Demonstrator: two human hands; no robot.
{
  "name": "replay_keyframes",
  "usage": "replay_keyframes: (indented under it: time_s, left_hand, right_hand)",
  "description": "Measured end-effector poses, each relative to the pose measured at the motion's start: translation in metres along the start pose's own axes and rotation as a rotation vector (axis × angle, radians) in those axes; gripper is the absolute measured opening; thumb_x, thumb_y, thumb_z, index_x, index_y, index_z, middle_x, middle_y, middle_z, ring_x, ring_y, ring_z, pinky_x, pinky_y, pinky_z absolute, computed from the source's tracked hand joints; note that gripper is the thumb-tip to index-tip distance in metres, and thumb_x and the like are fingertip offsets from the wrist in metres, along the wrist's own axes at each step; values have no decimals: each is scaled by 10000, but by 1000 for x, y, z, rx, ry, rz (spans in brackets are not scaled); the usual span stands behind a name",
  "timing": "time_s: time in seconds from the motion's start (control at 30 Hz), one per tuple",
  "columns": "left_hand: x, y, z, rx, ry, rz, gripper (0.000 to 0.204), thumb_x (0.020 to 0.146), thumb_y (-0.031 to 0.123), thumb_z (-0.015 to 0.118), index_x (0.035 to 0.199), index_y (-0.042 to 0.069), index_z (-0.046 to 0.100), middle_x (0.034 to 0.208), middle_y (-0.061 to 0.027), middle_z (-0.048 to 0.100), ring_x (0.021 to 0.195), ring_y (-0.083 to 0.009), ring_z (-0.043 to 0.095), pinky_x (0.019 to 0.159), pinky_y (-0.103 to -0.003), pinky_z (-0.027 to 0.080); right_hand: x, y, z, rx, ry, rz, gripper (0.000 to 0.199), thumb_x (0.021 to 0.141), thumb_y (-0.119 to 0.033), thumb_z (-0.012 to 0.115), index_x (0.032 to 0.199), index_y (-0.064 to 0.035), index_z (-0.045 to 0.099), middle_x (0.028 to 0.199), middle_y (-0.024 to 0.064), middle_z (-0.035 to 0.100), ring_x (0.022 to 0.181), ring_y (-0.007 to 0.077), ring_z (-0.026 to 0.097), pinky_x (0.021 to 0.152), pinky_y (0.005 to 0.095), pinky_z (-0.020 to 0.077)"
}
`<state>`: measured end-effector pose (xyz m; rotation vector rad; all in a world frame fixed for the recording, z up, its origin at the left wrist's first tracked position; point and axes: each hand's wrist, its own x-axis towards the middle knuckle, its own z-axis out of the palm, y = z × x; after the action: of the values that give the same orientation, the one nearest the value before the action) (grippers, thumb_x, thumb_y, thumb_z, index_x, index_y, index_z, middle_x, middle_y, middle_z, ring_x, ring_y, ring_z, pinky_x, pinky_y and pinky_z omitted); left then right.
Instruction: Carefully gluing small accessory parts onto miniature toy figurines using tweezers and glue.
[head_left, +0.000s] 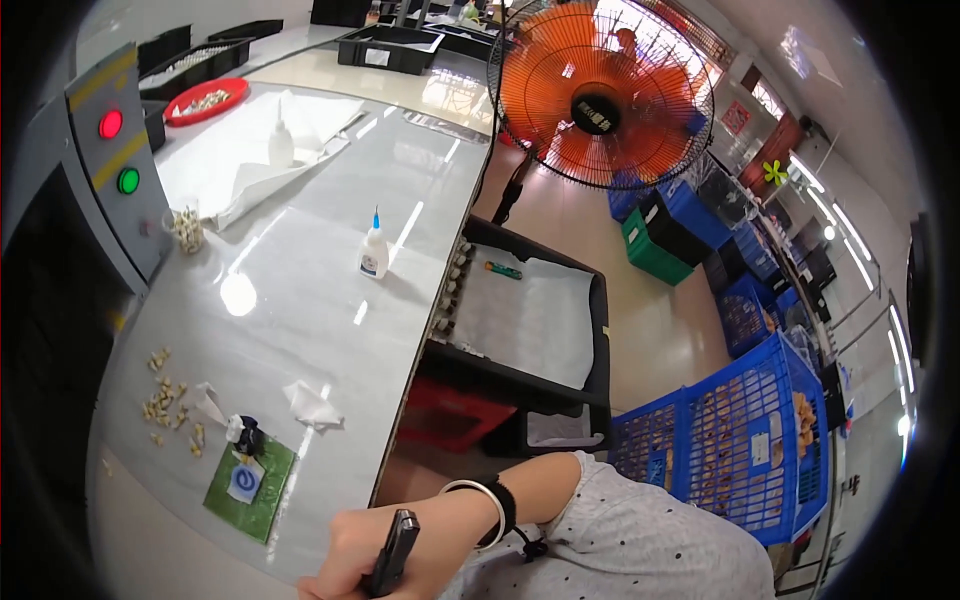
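My right hand (pixel 405 540) is at the lower edge, its fingers closed around a black pen (pixel 396 552) that points up out of the grip; the fingertips and the pen's lower end are cut off. My left hand does not show. To the left of the right hand, a green mat (pixel 245 510) lies on the grey table (pixel 300 330). On the mat sit a small black piece (pixel 249 436) and a white label with a blue mark (pixel 244 483). Several small whitish-gold parts (pixel 165 405) are scattered beside it, along with a crumpled white tissue (pixel 313 405).
A white dropper bottle (pixel 373 254) with a blue tip stands mid-table. A clear cup of small parts (pixel 187 232) is by the grey machine (pixel 110 160). Right of the table are a black tray (pixel 530 310), an orange fan (pixel 600 95) and a blue crate (pixel 735 440).
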<state>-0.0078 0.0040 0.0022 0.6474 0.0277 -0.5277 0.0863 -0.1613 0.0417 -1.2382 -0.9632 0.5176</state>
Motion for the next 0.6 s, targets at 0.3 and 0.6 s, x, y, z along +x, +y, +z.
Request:
replay_keyframes:
  time_s: [0.3,0.6]
  left_hand:
    - [-7,-1,-1,-68,-88,-77,488,794,71,590,1191,139,315,821,-10,436,690,-135,431,520,-252,339]
    - [-7,0,29,15,-119,-67,542,743,36,610,1187,139,317,806,-27,407,597,-125,372,477,-233,299]
  right_hand:
    - [-10,-11,1,69,27,29,340,819,-141,540,540,11,419,465,46,361,426,124,329,414,274,305]
    - [-26,-29,7,-32,47,-95,285,817,-100,515,563,7,441,501,46,391,468,121,359,456,268,321]
